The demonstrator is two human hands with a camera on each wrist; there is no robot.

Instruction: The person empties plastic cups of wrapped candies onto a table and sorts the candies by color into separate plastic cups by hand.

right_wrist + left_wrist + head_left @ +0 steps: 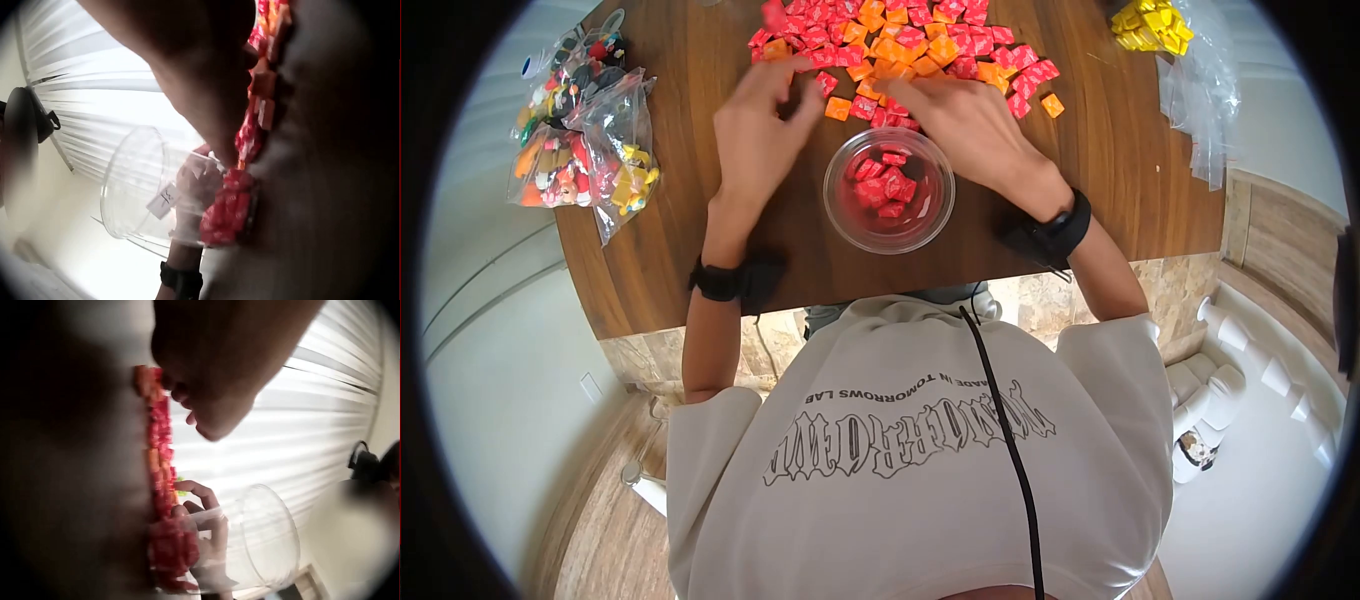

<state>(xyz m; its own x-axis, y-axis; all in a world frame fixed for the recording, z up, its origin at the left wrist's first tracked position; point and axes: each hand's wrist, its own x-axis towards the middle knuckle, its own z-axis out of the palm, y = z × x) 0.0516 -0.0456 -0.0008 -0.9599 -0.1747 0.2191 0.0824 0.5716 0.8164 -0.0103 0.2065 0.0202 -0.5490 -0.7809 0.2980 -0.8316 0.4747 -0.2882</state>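
Many red and orange wrapped candies (890, 45) lie in a spread pile on the dark wooden table. A clear plastic cup (889, 235) holds several red candies (887, 185) at its bottom, in front of the person's torso. My left hand (762, 125) is at the pile's near left edge, thumb apart from its bent fingers. My right hand (970, 120) reaches over the pile's near edge from the right, its fingertips at the candies just beyond the cup. The right wrist view shows the cup (134, 181) with a small paper label on its side.
Clear bags of small colourful figures (580, 130) lie at the table's left. At the back right are a yellow bundle (1152, 25) and clear plastic bags (1200, 110). A loose orange candy (1053, 105) sits right of the pile. A black cord (1005, 440) hangs down the shirt.
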